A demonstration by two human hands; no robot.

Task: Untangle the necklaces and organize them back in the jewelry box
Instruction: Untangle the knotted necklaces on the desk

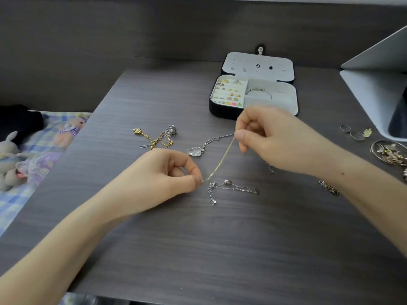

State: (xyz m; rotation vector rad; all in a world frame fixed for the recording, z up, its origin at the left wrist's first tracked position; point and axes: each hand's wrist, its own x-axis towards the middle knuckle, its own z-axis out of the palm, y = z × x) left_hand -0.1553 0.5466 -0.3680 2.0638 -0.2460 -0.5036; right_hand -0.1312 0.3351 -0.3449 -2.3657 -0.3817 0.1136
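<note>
Presently, a thin gold chain (220,160) is stretched straight and diagonal between both hands over the worktop (220,238). The left hand (167,172) pinches the chain's lower end between thumb and forefinger. The right hand (271,137) pinches the upper end, its other fingers curled.

A silver necklace with a clear pendant (195,151) lies just beside the chain's upper stretch. A silver chain with an oval bead (229,186) lies just below the left fingertips. A tangle of gold and silver chains (157,138) lies further left.

The jewelry box (220,112) stands open beyond the right hand. Small pieces fill its left slots, and a bangle (258,92) sits in the right compartment. A dish of trinkets (387,151) sits at the far right.
</note>
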